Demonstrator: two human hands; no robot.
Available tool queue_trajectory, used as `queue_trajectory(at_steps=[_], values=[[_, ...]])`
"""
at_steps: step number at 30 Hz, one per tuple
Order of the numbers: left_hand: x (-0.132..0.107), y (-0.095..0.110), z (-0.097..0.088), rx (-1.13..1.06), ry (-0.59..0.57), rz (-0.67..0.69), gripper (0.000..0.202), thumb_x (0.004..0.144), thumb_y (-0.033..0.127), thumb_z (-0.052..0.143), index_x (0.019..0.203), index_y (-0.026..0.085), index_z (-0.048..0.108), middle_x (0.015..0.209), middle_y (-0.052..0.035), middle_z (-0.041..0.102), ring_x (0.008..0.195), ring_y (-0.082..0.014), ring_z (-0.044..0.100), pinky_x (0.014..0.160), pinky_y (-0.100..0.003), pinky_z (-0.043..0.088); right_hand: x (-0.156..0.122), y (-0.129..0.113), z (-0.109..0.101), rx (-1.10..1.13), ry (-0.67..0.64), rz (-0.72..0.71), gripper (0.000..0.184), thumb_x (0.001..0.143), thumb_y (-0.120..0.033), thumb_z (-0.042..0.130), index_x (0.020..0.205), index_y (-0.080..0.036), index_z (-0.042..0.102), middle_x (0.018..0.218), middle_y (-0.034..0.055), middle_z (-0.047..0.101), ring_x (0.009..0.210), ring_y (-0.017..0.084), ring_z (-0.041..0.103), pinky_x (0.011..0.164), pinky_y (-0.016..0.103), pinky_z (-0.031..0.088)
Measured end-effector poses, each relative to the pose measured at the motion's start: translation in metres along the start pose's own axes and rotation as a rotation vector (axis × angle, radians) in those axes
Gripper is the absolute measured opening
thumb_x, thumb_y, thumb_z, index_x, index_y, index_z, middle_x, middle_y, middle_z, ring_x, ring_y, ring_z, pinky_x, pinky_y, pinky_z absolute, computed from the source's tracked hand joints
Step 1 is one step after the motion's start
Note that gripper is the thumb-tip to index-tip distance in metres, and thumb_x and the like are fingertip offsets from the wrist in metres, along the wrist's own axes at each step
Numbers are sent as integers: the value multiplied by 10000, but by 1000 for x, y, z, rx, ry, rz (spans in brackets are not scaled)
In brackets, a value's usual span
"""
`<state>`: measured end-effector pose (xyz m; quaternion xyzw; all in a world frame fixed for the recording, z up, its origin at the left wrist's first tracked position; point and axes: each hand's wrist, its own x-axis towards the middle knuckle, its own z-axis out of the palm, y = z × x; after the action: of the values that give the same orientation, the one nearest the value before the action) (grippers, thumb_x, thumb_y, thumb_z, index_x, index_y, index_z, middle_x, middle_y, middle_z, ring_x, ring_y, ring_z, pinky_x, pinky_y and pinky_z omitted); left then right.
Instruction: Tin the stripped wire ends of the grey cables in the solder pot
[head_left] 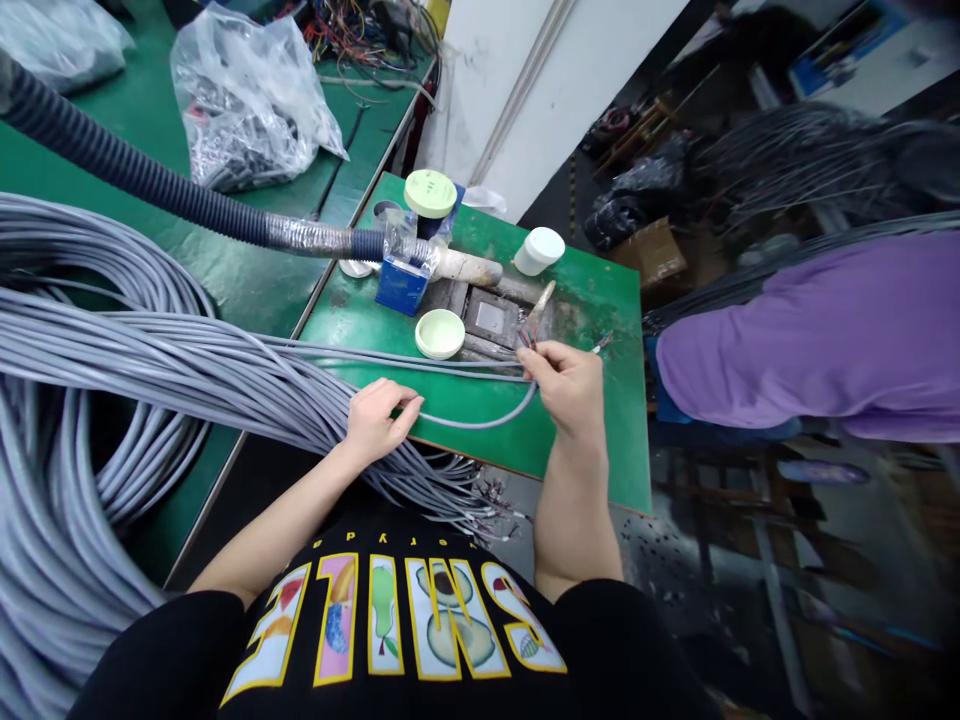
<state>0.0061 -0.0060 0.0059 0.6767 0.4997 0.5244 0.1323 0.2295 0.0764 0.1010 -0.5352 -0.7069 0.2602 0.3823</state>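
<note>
My right hand (570, 385) is closed around the end of a grey cable (480, 421), whose stripped coloured wires stick up from my fingers near a small metal pot (491, 318) set in the green table (592, 450). My left hand (379, 418) pinches the same cable where it leaves a thick bundle of grey cables (150, 360). The bundle's stripped ends (480, 500) hang over the table's front edge, just above my lap.
A corrugated dark hose (142, 180) ends above a blue box (403, 283). Pale green lids (440, 333) and a white jar (539, 250) stand near the pot. A plastic bag of parts (240, 100) lies at the back left. A person in purple (810, 335) is at the right.
</note>
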Motion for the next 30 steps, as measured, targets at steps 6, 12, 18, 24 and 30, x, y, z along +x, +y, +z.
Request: queue_trajectory(at_steps=[6, 12, 18, 24, 30], values=[[6, 19, 10, -492, 64, -411, 148, 768, 311, 679, 729, 169, 685, 655, -8, 647, 611, -105, 541, 616, -247, 430, -45, -22, 11, 137, 50, 0, 289, 807, -333, 620, 562, -184, 582, 494, -34, 495, 481, 118, 423, 474, 242, 319], [15, 59, 49, -1266, -55, -853, 331, 578, 350, 827, 836, 173, 721, 700, 3, 675, 631, -84, 571, 583, -200, 423, -69, -28, 22, 228, 64, 27, 258, 808, -327, 631, 593, -185, 608, 498, -41, 502, 472, 113, 427, 467, 237, 340], [20, 78, 57, -1510, -23, -964, 262, 564, 302, 843, 681, 140, 673, 663, 17, 623, 616, -66, 548, 590, -193, 426, -81, -29, 19, 262, 33, 30, 181, 830, -317, 612, 707, -193, 662, 589, -30, 599, 535, 130, 522, 530, 242, 403], [23, 74, 43, -1597, -63, -956, 221, 592, 267, 821, 659, 135, 658, 718, 6, 613, 716, -93, 574, 662, -207, 451, -97, -30, 15, 159, -171, -68, 193, 860, -303, 581, 714, -194, 646, 651, -15, 605, 583, 131, 513, 564, 244, 392], [11, 75, 51, -1634, -315, -1004, 300, 575, 373, 812, 742, 156, 689, 828, -29, 635, 704, -113, 545, 651, -247, 426, -103, -27, 17, 206, -188, -100, 189, 857, -310, 564, 738, -208, 669, 685, -6, 641, 628, 154, 560, 612, 260, 425]])
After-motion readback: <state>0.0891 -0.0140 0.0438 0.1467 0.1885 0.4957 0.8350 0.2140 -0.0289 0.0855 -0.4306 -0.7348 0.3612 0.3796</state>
